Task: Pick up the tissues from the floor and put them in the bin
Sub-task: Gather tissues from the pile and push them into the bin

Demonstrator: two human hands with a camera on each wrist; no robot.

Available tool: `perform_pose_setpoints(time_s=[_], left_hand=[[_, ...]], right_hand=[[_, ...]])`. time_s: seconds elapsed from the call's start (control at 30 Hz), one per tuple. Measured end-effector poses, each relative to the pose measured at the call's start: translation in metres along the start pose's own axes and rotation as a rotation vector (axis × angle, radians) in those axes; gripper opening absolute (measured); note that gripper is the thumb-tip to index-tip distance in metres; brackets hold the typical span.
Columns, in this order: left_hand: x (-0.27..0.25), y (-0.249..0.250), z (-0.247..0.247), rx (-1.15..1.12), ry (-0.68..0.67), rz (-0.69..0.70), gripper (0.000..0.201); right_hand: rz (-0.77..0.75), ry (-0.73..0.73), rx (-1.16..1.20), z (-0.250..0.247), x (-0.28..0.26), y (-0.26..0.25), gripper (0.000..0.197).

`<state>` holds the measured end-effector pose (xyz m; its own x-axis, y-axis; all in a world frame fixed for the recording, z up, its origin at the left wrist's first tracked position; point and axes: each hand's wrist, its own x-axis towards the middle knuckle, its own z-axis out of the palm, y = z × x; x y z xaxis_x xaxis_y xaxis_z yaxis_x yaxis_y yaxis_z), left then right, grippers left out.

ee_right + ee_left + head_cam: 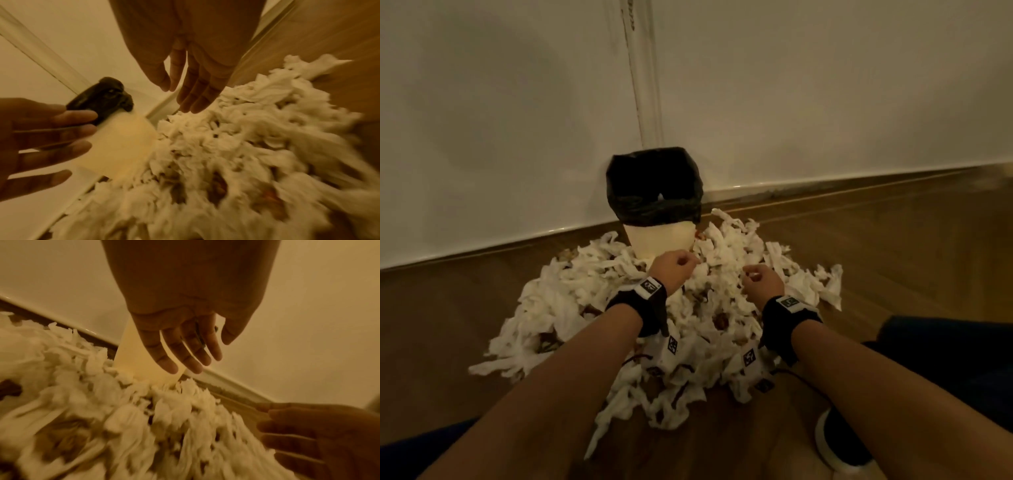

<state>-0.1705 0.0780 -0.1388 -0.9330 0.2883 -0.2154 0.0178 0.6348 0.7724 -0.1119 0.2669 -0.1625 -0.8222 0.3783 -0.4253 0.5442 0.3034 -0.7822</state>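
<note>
A large heap of crumpled white tissues point(640, 318) covers the wooden floor in front of a cream bin point(661, 240) lined with a black bag point(654, 185). The bin stands against the wall. My left hand point(676, 269) hovers just above the heap, close to the bin's base, fingers straight and empty in the left wrist view point(185, 350). My right hand point(760, 279) hangs over the heap to the right, fingers extended and holding nothing point(191, 91). The tissues point(144, 418) spread under both palms, and the tissues point(236, 146) look blurred in the right wrist view.
A white wall with a skirting board point(825, 185) runs behind the bin. A vertical trim strip point(643, 85) rises above it. My dark shoe point(839, 442) rests on the floor at the lower right. Bare wooden floor point(911, 246) lies right of the heap.
</note>
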Motion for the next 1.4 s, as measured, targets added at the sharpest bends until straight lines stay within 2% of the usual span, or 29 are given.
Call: perform_pose_setpoints(time_s=[0.1, 0.27, 0.37, 0.43, 0.53, 0.63, 0.73, 0.83, 0.87, 0.93, 1.03, 1.13, 1.3, 1.4], left_hand=[[-0.015, -0.02, 0.028, 0.213, -0.105, -0.032, 0.027], [-0.046, -0.047, 0.062, 0.427, -0.288, -0.08, 0.024], [-0.067, -0.056, 0.079, 0.63, -0.222, -0.121, 0.028], [-0.079, -0.062, 0.089, 0.635, -0.172, -0.128, 0.033], [-0.087, -0.066, 0.097, 0.671, -0.194, -0.082, 0.043], [-0.087, -0.069, 0.097, 0.681, -0.215, -0.04, 0.045], [-0.082, -0.071, 0.092, 0.608, -0.232, -0.046, 0.042], [-0.074, -0.069, 0.084, 0.643, -0.358, -0.137, 0.034], [-0.073, -0.068, 0.082, 0.651, -0.403, -0.166, 0.032], [-0.071, -0.067, 0.079, 0.614, -0.409, -0.189, 0.03], [-0.069, -0.067, 0.073, 0.475, -0.302, -0.187, 0.031], [-0.067, -0.067, 0.066, 0.387, -0.221, -0.187, 0.036], [-0.063, -0.065, 0.061, 0.294, -0.165, -0.306, 0.038], [-0.06, -0.06, 0.057, 0.202, -0.116, -0.34, 0.037]], right_hand=[[0.067, -0.054, -0.105, -0.001, -0.012, 0.037, 0.029], [0.033, -0.231, -0.555, 0.009, -0.036, 0.091, 0.033], [-0.037, -0.277, -0.665, 0.021, -0.05, 0.111, 0.04], [-0.047, -0.245, -0.654, 0.027, -0.057, 0.117, 0.046], [-0.043, -0.211, -0.65, 0.034, -0.065, 0.12, 0.06], [-0.07, -0.241, -0.682, 0.039, -0.07, 0.117, 0.065], [-0.047, -0.325, -0.843, 0.043, -0.072, 0.114, 0.069], [-0.027, -0.362, -0.908, 0.047, -0.073, 0.116, 0.062], [-0.027, -0.357, -0.893, 0.047, -0.072, 0.116, 0.055], [-0.003, -0.329, -0.751, 0.045, -0.069, 0.116, 0.039], [0.088, -0.255, -0.513, 0.039, -0.063, 0.114, 0.024], [0.188, -0.162, -0.342, 0.028, -0.058, 0.114, 0.028], [0.32, -0.07, 0.08, 0.014, -0.057, 0.103, 0.043], [0.432, -0.121, 0.263, 0.008, -0.055, 0.094, 0.037]])
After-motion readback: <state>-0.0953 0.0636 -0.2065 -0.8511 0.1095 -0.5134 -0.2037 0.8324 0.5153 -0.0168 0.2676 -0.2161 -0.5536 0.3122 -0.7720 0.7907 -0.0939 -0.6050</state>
